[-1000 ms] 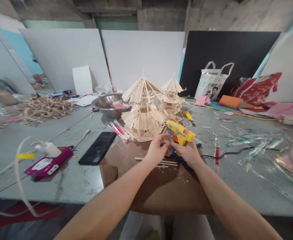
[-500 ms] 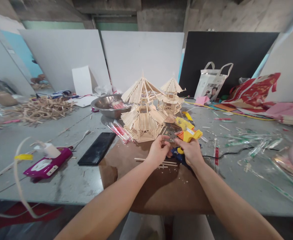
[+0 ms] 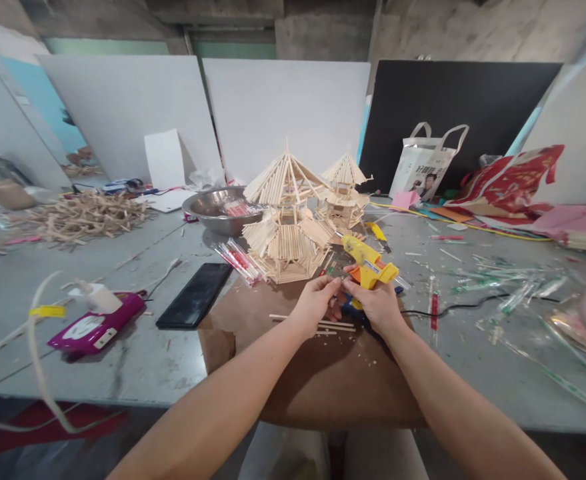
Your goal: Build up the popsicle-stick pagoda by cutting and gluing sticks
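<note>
My right hand [image 3: 377,304] is wrapped round a yellow and orange glue gun [image 3: 369,264], its nozzle pointing up and away to the left. My left hand [image 3: 315,302] is closed in a pinch right beside it, fingertips touching something small I cannot make out. Both hands hover over a brown sheet [image 3: 317,373] with a few loose wooden sticks [image 3: 323,325] under them. Just beyond stands a wooden stick pagoda model [image 3: 287,227], with a smaller one [image 3: 345,190] behind it.
A black phone [image 3: 195,295] lies left of the brown sheet, a purple pack [image 3: 95,328] further left. A metal bowl [image 3: 220,210] and red-tipped packets [image 3: 237,260] sit near the model. A stick pile [image 3: 85,217] lies far left, clear wrappers [image 3: 503,283] and bags [image 3: 425,163] right.
The glue gun tilted in my right hand, nozzle swinging to the right and then back up-left. My left hand stayed pinched close beside it.
</note>
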The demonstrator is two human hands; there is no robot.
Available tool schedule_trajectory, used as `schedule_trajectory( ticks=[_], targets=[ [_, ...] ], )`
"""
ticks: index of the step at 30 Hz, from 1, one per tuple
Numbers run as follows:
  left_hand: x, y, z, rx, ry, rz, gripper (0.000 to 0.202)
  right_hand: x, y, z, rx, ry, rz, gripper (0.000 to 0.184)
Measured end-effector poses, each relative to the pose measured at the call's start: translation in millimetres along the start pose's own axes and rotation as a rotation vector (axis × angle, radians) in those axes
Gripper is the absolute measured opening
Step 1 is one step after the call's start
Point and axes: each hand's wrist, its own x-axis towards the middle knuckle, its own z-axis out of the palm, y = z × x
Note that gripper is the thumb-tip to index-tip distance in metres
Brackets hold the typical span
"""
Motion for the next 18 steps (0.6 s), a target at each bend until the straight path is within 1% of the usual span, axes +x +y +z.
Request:
schedule_trajectory(
  ticks=[3, 6, 10, 15, 18],
  targets=[
    [2, -2, -0.5, 0.013, 0.013, 0.014, 0.026, 0, 1, 1, -0.040, -0.005, -0.026, 0.024],
    [3, -4, -1.0, 0.035, 0.018, 0.067, 0.024, 2, 3, 1, -0.062, 0.029, -0.041, 0.023],
    [4, -5, -1.3, 0.081, 0.042, 0.142, 0.021, 3, 5, -2, -0.096, 0.040, -0.042, 0.022],
    [5, -9, -3.6, 0.286, 0.101, 0.240, 0.022, 3, 4, -1, -0.091, 0.027, -0.039, 0.022],
    [5, -12, -7.1, 0.452, 0.137, 0.359, 0.022, 3, 4, 2, -0.072, 0.033, -0.029, 0.021]
  ],
)
